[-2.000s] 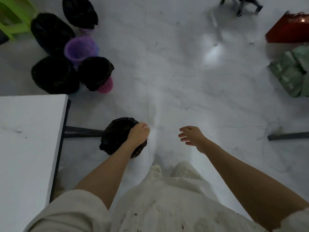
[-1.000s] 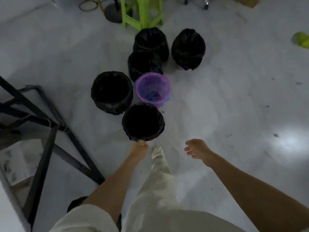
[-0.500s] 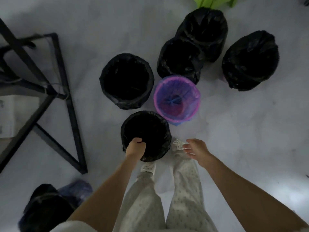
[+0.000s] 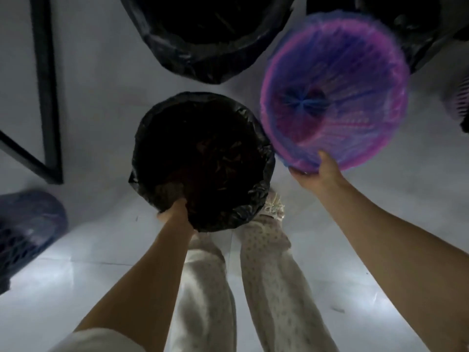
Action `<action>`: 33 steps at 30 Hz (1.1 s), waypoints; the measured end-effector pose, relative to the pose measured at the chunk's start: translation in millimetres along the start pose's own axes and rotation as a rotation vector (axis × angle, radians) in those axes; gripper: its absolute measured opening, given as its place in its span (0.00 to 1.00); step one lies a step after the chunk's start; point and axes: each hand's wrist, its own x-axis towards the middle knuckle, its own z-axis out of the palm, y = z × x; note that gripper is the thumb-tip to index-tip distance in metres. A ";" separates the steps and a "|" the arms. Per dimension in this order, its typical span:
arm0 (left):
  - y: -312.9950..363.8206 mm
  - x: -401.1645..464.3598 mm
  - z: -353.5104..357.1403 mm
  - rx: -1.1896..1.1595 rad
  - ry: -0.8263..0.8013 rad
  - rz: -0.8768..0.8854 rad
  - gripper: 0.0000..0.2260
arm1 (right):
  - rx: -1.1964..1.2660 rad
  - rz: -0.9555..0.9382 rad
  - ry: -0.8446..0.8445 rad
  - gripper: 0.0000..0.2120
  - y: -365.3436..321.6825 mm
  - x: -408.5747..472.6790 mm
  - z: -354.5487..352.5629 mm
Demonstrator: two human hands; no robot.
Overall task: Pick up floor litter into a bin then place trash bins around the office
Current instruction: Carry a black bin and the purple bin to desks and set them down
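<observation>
A black-lined bin (image 4: pixel 203 128) with crumpled litter inside stands on the floor in front of my feet. My left hand (image 4: pixel 173 209) grips its near rim, fingers tucked inside the liner. To its right sits a purple mesh bin (image 4: pixel 355 59) with a clear bluish liner, tilted toward me. My right hand (image 4: pixel 316 174) holds its near rim, thumb over the edge.
Another black-lined bin (image 4: pixel 210 54) stands just behind, and one more (image 4: pixel 418 29) at the top right. A black metal table frame (image 4: pixel 45 97) stands at the left. A dark blue mesh bin (image 4: pixel 28 232) lies at the left edge. A purple basket edge (image 4: pixel 460 102) shows far right.
I have bent down close to the bins. My right hand moved forward and took hold of the purple bin's rim, which tilted. My left hand keeps its grip on the black bin.
</observation>
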 end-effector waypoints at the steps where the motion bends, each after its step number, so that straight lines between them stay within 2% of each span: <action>1: -0.3 5.9 -2.8 -0.045 -0.023 -0.002 0.24 | 0.051 -0.012 0.001 0.05 2.7 7.6 4.3; 3: -1.4 8.3 -10.5 -0.070 -0.099 0.007 0.19 | 0.048 -0.047 -0.032 0.10 8.2 14.9 7.6; 9: 1.4 -49.3 -47.9 -0.050 -0.143 0.021 0.17 | 0.021 -0.053 -0.012 0.11 11.9 -22.7 -18.2; 14: -10.7 -111.8 -129.0 -0.152 -0.128 -0.030 0.16 | -0.033 -0.043 -0.023 0.10 24.7 -103.5 -41.2; 18: -20.9 -164.5 -193.9 -0.278 -0.136 -0.034 0.16 | -0.220 -0.020 -0.023 0.08 41.8 -171.1 -46.8; 21: -29.1 -189.0 -244.1 -0.398 -0.131 -0.028 0.18 | -0.320 -0.015 -0.046 0.12 60.9 -223.5 -49.2; 23: -38.2 -201.2 -279.5 -0.470 -0.129 -0.010 0.18 | -0.371 -0.040 -0.083 0.15 78.6 -257.1 -54.0; 27: -67.0 -211.9 -350.5 -0.630 -0.144 -0.006 0.16 | -0.520 -0.102 -0.149 0.14 125.2 -310.6 -66.8; 29: -89.9 -207.9 -395.0 -0.698 -0.139 -0.019 0.15 | -0.586 -0.139 -0.205 0.10 159.7 -339.7 -73.9; 33: -146.7 -185.4 -509.3 -0.831 -0.126 -0.060 0.08 | -0.666 -0.172 -0.264 0.10 255.8 -394.1 -102.4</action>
